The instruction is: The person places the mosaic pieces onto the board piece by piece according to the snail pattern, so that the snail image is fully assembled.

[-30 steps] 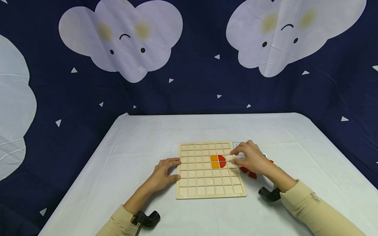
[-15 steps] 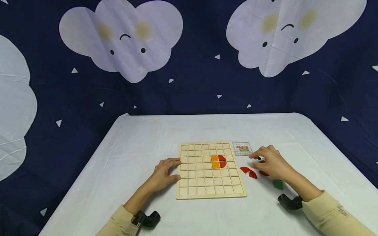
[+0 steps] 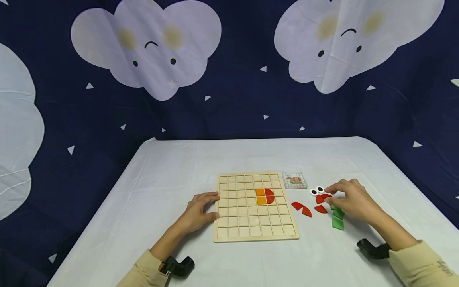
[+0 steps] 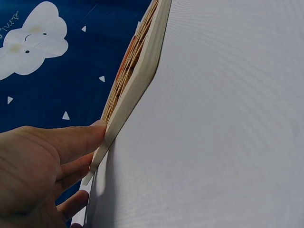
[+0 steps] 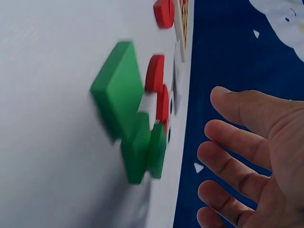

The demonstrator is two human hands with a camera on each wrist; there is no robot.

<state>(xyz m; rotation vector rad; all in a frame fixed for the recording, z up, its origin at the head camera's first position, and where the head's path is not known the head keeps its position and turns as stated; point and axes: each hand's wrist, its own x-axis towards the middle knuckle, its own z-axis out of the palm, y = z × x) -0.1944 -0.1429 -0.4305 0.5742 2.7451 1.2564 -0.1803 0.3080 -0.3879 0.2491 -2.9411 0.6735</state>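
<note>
A square wooden grid board (image 3: 240, 220) lies flat on the table, with orange squares (image 3: 261, 196) and red quarter-circle pieces (image 3: 269, 196) set in its cells. My left hand (image 3: 198, 211) rests with thumb and fingertips against the board's left edge; the left wrist view shows the thumb (image 4: 80, 140) touching that edge. My right hand (image 3: 353, 199) hovers over loose pieces right of the board, its fingers loosely bent and nothing between them. Under and beside it are green square pieces (image 3: 338, 224), red quarter circles (image 3: 320, 209) and two round eye pieces (image 3: 317, 191). The hand partly covers the green ones.
A small printed pattern card (image 3: 295, 180) lies at the board's upper right corner. Two more red pieces (image 3: 302, 209) sit between the board and the loose pieces. A dark blue cloth with clouds (image 3: 244, 99) hangs behind the white table (image 3: 179, 159).
My right hand has moved right from the board's right edge to above the loose pieces, uncovering the card, the eye pieces and some red pieces. My left hand has stayed at the board.
</note>
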